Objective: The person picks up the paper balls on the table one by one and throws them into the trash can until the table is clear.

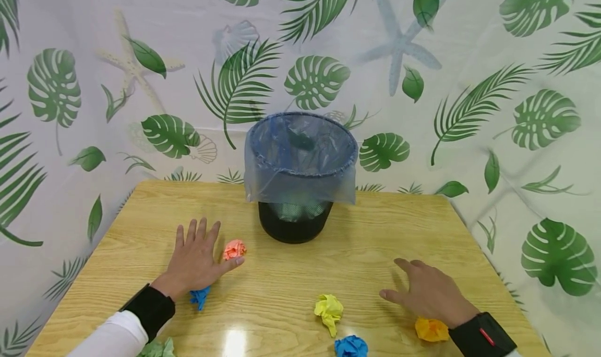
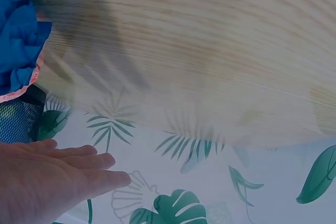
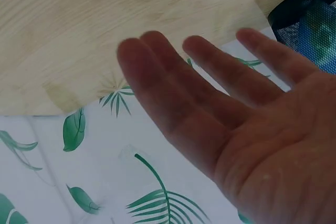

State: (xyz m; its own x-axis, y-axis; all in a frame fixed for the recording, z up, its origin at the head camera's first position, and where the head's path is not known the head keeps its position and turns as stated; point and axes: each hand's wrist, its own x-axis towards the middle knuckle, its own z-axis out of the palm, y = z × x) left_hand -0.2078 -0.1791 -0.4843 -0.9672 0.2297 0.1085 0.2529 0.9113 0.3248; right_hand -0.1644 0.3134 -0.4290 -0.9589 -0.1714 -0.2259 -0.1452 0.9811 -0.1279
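Observation:
My left hand [image 1: 196, 260] is spread over the left part of the table with nothing in it. Beside its thumb lies a crumpled pink paper ball [image 1: 234, 249], and a blue paper ball [image 1: 200, 297] shows partly from under the hand. On the right, my right hand [image 1: 428, 290] hovers with its fingers extended and holds nothing. An orange paper ball [image 1: 431, 330] lies by that wrist, partly covered. Between the hands are a yellow paper ball [image 1: 328, 312] and a second blue one [image 1: 351, 346]. The left wrist view also shows a blue paper ball [image 2: 20, 43] near the hand.
A black mesh bin [image 1: 295, 224] lined with a translucent bluish bag [image 1: 300, 187] stands at the back middle of the wooden table [image 1: 375, 231]. Green crumpled paper [image 1: 158, 348] lies at the front left, cut off by the frame. A leaf-patterned cloth [image 1: 300, 12] hangs behind.

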